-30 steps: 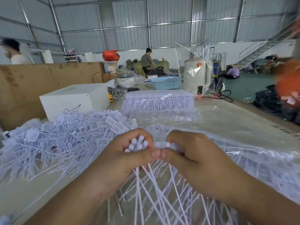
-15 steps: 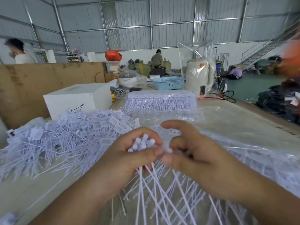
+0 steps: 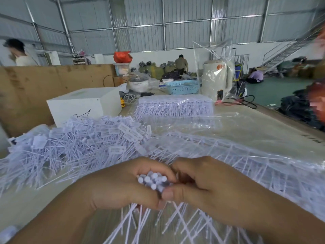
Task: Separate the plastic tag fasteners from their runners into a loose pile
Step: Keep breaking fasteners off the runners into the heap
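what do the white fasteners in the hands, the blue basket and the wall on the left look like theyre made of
Fasteners: matte white plastic, thin springy stems with moulded round heads. Blue basket: moulded plastic, judging by its pierced lattice wall. Left wall: brown board, probably plywood or cardboard; stained and dull.

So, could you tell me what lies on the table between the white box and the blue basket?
The head view shows a white lidded cooker pot and grey coiled cable there.

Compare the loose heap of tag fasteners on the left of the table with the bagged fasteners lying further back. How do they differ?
The loose heap lies tangled, stems pointing every way; the bagged fasteners sit in straight, even rows. The loose heap is uncovered; the bagged fasteners are wrapped in clear plastic. The heap lies nearer the hands, the bagged ones further back. Both are pale plastic on the same table.
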{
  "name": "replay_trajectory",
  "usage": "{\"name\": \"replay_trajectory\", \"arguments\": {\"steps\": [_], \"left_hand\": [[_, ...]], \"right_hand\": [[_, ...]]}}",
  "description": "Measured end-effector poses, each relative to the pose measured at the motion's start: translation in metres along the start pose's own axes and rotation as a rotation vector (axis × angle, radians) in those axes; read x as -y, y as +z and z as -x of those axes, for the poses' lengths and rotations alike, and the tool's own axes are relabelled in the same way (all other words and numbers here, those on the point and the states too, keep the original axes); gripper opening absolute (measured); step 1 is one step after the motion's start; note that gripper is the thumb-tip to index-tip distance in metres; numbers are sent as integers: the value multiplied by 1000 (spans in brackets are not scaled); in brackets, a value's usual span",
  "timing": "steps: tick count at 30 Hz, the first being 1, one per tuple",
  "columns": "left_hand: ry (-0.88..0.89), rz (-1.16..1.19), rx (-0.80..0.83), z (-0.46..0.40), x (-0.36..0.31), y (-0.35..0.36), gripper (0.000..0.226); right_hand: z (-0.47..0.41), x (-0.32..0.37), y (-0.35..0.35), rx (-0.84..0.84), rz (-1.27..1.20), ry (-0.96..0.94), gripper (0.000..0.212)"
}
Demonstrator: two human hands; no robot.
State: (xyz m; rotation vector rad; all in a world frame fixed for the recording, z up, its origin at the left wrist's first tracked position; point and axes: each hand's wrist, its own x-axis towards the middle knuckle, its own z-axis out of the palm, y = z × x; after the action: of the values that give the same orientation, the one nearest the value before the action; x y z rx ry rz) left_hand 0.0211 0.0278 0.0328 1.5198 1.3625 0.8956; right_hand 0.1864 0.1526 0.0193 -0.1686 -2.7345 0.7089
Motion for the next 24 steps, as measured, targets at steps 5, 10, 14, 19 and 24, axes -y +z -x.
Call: {"name": "replay_trajectory", "arguments": {"steps": [5, 10, 14, 19, 24], "left_hand": [[74, 11, -125, 5, -1, -5, 12], [132, 14, -189, 5, -2, -2, 12], [206, -21, -398, -3, 0, 9, 13], [284, -73, -683, -6, -2, 17, 16], [262, 9, -579, -8, 1, 18, 16]], "right_hand": [[1, -11, -7, 13, -101, 19, 67], [0, -12, -11, -95, -118, 19, 46], [-2, -7, -7, -316, -88, 70, 46], [-2, -7, -15, -677, -359, 202, 51], [3, -9, -19, -379, -453, 27, 35]]}}
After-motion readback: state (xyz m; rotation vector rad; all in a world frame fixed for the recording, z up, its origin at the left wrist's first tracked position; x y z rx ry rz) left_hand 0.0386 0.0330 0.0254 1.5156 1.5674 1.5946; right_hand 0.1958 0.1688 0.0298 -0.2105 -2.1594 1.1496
